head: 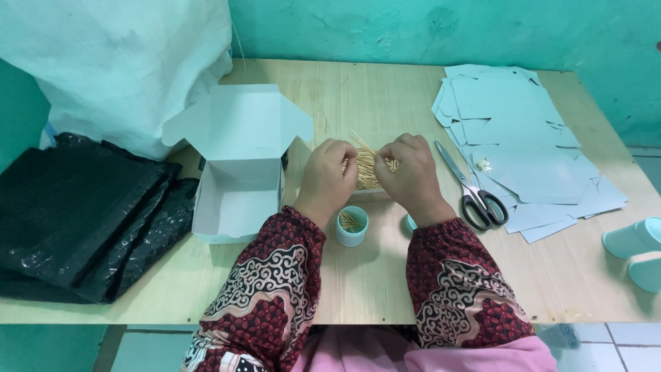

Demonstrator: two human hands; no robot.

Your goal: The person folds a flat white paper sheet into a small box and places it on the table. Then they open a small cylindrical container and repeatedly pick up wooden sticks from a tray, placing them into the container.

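Note:
My left hand (pixel 328 176) and my right hand (pixel 411 173) are both closed around a bundle of thin wooden toothpicks (pixel 366 167) held between them above the wooden table (pixel 365 275). Just below my left wrist stands a small round teal container (pixel 352 225), open on top, with a few toothpicks inside. A teal lid (pixel 410 223) peeks out beside my right wrist. Under the bundle lies a shallow tray whose edge is mostly hidden by my hands.
An open white cardboard box (pixel 237 172) sits to the left. Black plastic bags (pixel 82 213) and a white sack (pixel 117 62) fill the far left. Scissors (pixel 471 186) and flat pale-blue cardboard sheets (pixel 516 145) lie at right. Two teal containers (pixel 637 248) lie at the right edge.

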